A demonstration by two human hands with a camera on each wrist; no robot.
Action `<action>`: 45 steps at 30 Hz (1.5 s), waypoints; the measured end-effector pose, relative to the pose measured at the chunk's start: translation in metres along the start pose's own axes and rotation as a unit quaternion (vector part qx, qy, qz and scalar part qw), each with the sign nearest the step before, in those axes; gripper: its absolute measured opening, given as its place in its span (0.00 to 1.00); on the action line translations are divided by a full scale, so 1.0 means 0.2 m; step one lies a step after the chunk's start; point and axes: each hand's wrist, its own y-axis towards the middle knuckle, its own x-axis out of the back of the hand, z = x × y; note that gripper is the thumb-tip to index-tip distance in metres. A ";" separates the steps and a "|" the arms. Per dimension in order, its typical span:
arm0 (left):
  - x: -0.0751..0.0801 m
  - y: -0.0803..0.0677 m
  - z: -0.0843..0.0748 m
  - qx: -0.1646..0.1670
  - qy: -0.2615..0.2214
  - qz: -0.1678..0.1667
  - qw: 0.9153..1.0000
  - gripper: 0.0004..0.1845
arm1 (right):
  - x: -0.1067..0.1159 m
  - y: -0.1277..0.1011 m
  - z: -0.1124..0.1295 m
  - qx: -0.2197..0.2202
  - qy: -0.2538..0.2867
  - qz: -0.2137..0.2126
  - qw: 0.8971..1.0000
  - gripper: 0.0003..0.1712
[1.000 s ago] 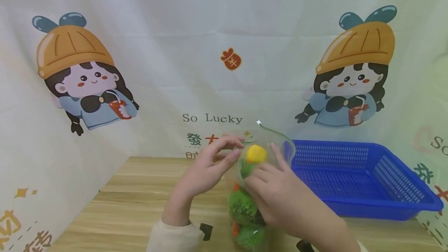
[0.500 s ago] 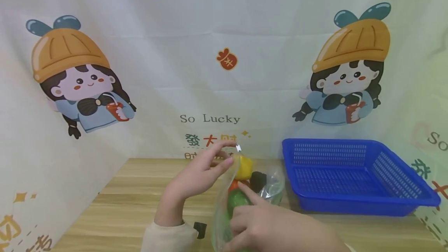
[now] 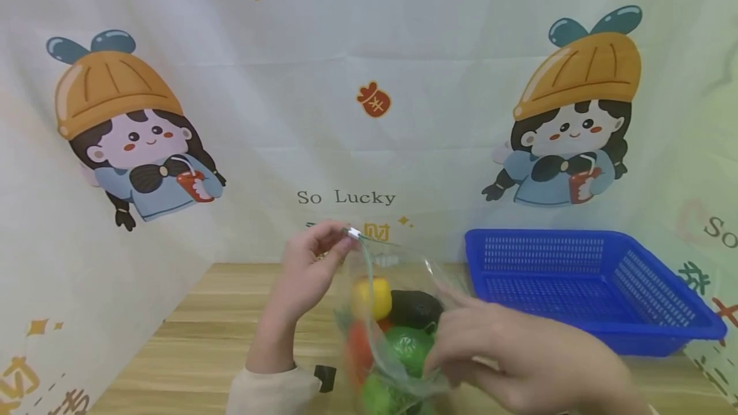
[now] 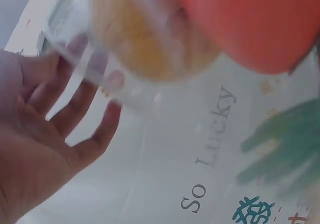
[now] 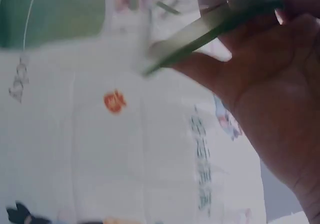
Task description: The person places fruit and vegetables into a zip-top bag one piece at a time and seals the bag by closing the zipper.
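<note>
A clear plastic zip bag [image 3: 412,384] stands open-mouthed over the wooden table. My left hand [image 3: 305,271] pinches its white slider [image 3: 354,233] at the upper left end of the rim. At the right side of the mouth, my right hand [image 3: 513,351] holds the rim with curled fingers; its green zip strip [image 5: 200,39] crosses that hand in the right wrist view. Inside lie a yellow piece [image 3: 373,298], a red rounded piece [image 4: 260,23], a dark elongated piece [image 3: 416,308], a shiny green bell-pepper-like piece [image 3: 410,346] and a green leafy piece [image 4: 280,149].
A blue plastic basket [image 3: 599,332] stands on the right of the wooden table [image 3: 190,338]. Behind hangs a white printed cloth [image 3: 277,101]. A small black object [image 3: 325,378] shows beside the left sleeve [image 3: 271,389].
My left hand has moved slightly left and now pinches the slider. My right hand has moved from over the contents to the right rim. The bag's mouth has spread, showing more pieces.
</note>
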 end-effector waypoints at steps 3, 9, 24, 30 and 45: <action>0.02 0.01 0.01 0.051 -0.049 -0.087 0.994 0.04 | 0.07 -0.06 -0.05 -0.005 -0.095 -0.144 0.985 0.13; 0.05 0.01 -0.02 0.043 -0.111 -0.196 0.973 0.05 | 0.11 -0.07 -0.22 -0.085 -0.270 -0.345 0.895 0.05; 0.03 -0.02 -0.03 0.039 -0.026 0.000 0.999 0.08 | 0.07 -0.03 -0.25 -0.147 -0.317 -0.343 0.872 0.16; -0.01 -0.04 -0.11 -0.022 0.036 0.040 0.998 0.08 | -0.06 0.13 -0.08 -0.071 -0.279 -0.328 0.900 0.17; -0.06 -0.10 -0.22 -0.243 0.145 0.133 0.950 0.08 | -0.21 0.24 -0.11 -0.087 -0.330 -0.304 0.890 0.10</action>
